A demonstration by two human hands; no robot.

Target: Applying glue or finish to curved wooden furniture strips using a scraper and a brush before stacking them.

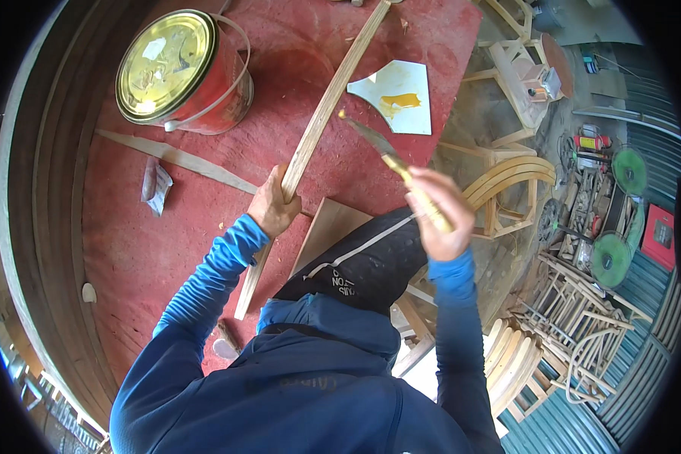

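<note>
My left hand (275,206) is closed around a long, narrow wooden strip (324,113), which slants from near my waist up to the far side of the red tabletop (280,79). In my right hand (445,216), slightly blurred, is a putty knife (376,141) with a yellow-stained handle. A small yellow dab sits on its tip, just right of the strip and apart from it. Beyond the blade lies a white board (415,79) with a curved cutout, smeared with yellow filler (399,102).
A red bucket (223,102) with a lid stands at the far left. Near it lie a tapered wood piece (178,156) and a small packet (157,189). Curved dark wood (45,189) borders the left side. Wooden frames (518,87) and green fans (629,170) stand to the right.
</note>
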